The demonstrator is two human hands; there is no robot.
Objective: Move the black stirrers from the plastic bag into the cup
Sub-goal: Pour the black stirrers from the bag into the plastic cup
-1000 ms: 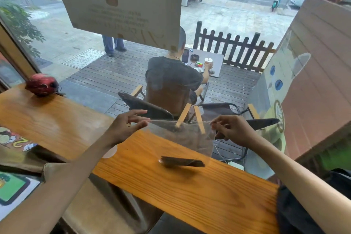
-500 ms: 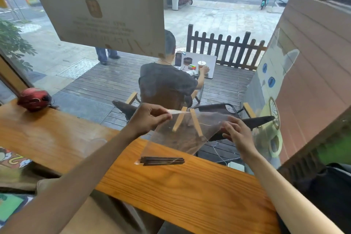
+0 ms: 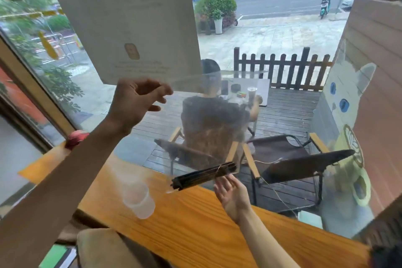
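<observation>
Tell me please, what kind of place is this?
Probably a café: a wooden counter runs along a big street window, a cat with a latte is painted on the glass, and someone sits at a terrace table outside with a drink.

Bright, even daylight comes through the window point(image 3: 272, 35); soft shadows. Motion blur smears the lower left and the cup point(image 3: 139, 200). Wide-angle bending at frame edges.

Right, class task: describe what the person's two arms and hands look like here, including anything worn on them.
Both forearms are bare from the bottom edge of the picture up to the wrist, with no sleeve on either. The left hand and the right hand wear no gloves, and no rings, watch or bracelet show. A dark garment sits at the lower right corner, near the right arm.
</observation>
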